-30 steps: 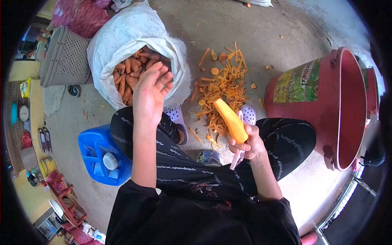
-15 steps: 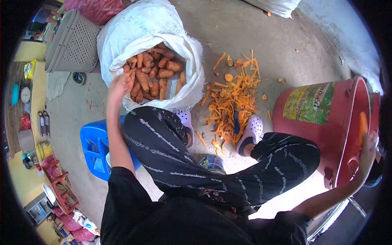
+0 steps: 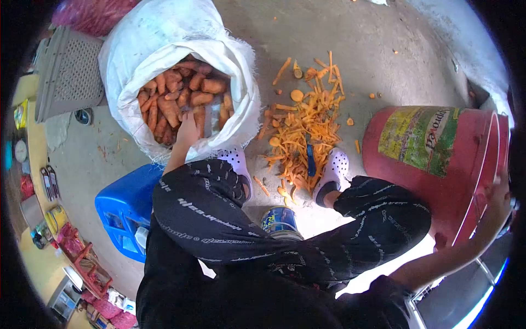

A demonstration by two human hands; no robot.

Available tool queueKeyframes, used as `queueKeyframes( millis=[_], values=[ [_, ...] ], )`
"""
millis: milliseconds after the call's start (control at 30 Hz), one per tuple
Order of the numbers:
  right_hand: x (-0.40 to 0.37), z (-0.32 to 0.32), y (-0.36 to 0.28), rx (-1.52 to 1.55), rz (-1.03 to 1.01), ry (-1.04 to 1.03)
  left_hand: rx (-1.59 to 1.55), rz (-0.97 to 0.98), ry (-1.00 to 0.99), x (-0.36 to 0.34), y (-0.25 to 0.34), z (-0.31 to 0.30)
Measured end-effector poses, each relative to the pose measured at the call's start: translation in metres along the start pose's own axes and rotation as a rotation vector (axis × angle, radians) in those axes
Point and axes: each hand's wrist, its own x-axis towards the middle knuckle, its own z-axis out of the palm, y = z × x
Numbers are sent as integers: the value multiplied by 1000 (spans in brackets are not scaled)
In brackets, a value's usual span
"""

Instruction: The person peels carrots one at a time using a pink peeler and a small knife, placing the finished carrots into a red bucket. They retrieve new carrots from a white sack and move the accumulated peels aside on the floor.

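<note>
My left hand (image 3: 187, 131) reaches into the mouth of a white woven sack (image 3: 244, 98), its fingers together against a reddish-brown carrot (image 3: 198, 122) among several others. At the far right, my right hand (image 3: 499, 196) is beside the rim of a big red bucket (image 3: 466, 142); it is blurred, and no carrot shows in it. Orange peelings and cut ends (image 3: 309, 123) lie heaped on the floor between the sack and the bucket, with a dark blue object (image 3: 311, 160) among them.
A blue plastic container (image 3: 123, 200) stands left of my leg. A small paint can (image 3: 280, 220) sits between my legs. My feet wear lilac clogs (image 3: 335, 167). A grey perforated basket (image 3: 74, 71) stands at the upper left, near a pink-red net bag (image 3: 93, 16).
My left hand has moved down and right into the sack mouth. My right hand has moved lower by the bucket rim, and the orange carrot it held is no longer visible. The view has shifted slightly.
</note>
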Motion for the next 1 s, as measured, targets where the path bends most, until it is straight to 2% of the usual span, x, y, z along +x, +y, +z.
queueKeyframes(
  millis=[33, 100, 133, 200, 233, 267, 300, 333, 400, 467, 533, 633, 667, 767, 800, 867, 900, 933, 1000],
  values=[
    [0, 21, -30, 149, -33, -36, -42, 15, 2, 7, -2, 7],
    [7, 86, -72, 430, 2, -292, 81, 70, -109, 13, 20, -7],
    [9, 128, -81, 528, 52, -446, 88, 34, -148, 19, 16, 2],
    [0, 239, -75, 647, 193, -761, 28, -198, -209, 30, 15, 15],
    [-22, 318, -47, 807, 355, -854, 54, -229, -193, 30, 12, 21],
    [-31, 344, -46, 828, 438, -967, 77, -258, -172, 34, 4, 30],
    [-55, 395, -24, 862, 450, -894, 98, -289, -146, 39, 2, 37],
    [-67, 417, -15, 908, 537, -850, 23, -376, -119, 36, 28, 17],
    [-93, 445, -8, 1008, 725, -766, 68, -342, -70, 36, 35, 17],
    [-107, 462, 3, 941, 671, -694, 105, -291, 24, 32, 44, 23],
    [-111, 472, 12, 921, 629, -640, 189, -258, 33, 29, 43, 42],
    [-130, 472, 18, 1061, 390, -538, 401, -159, 66, 17, 45, 53],
    [-129, 475, 22, 962, 256, -684, 487, -117, 78, 10, 46, 52],
    [-167, 468, 22, 52, 25, -306, 298, -88, 334, 3, 84, 3],
    [-174, 465, 18, 80, 173, -355, 199, 50, 496, 4, 95, -18],
    [-177, 466, 5, 146, 457, -441, -232, -39, 429, 9, 125, -56],
    [-181, 472, 6, 146, 508, -454, -445, -84, 385, 7, 141, -74],
    [-185, 477, 6, 145, 561, -467, -364, 44, 400, 9, 156, -91],
    [-184, 475, 4, 163, 640, -488, -489, 286, 201, 16, 190, -124]
  ],
)
